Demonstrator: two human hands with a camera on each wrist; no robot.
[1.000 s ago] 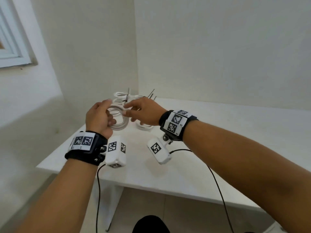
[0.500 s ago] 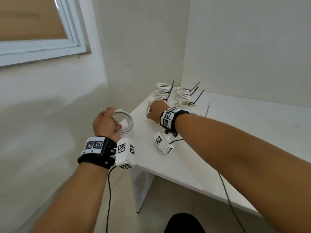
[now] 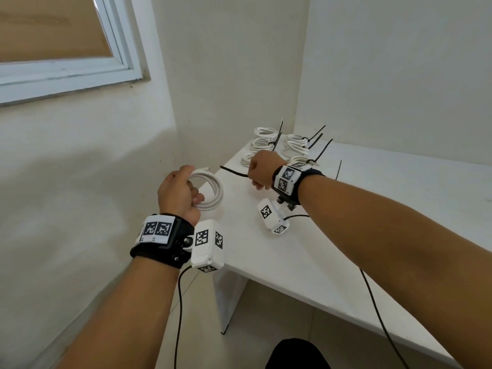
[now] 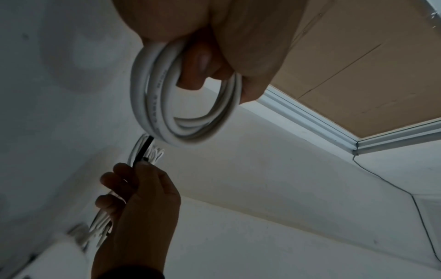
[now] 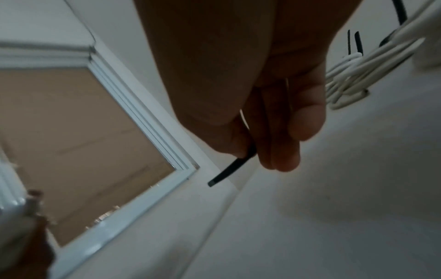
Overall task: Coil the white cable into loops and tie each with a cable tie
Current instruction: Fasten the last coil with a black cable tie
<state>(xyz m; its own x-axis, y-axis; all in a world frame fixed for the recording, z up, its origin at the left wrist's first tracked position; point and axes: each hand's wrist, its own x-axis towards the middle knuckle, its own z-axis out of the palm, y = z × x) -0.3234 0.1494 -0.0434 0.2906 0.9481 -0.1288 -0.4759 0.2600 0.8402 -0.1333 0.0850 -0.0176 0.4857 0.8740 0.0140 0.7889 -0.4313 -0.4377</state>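
My left hand (image 3: 177,191) grips a coil of white cable (image 3: 213,194) just off the table's left edge; in the left wrist view the coil (image 4: 164,113) hangs from my curled fingers. My right hand (image 3: 262,171) is over the table's far left part and pinches a black cable tie (image 3: 233,171) that sticks out to the left. In the right wrist view the tie (image 5: 232,169) pokes out between thumb and fingers. The two hands are apart.
Several tied white coils (image 3: 266,141) with black tie tails lie at the far corner of the white table (image 3: 346,249). One loose black tie (image 3: 338,169) lies behind my right wrist. A wall and a window frame (image 3: 80,73) are at the left.
My hands have separated: the left one carried the coil left off the table edge, and the right one now holds a black tie picked up near the tied coils.
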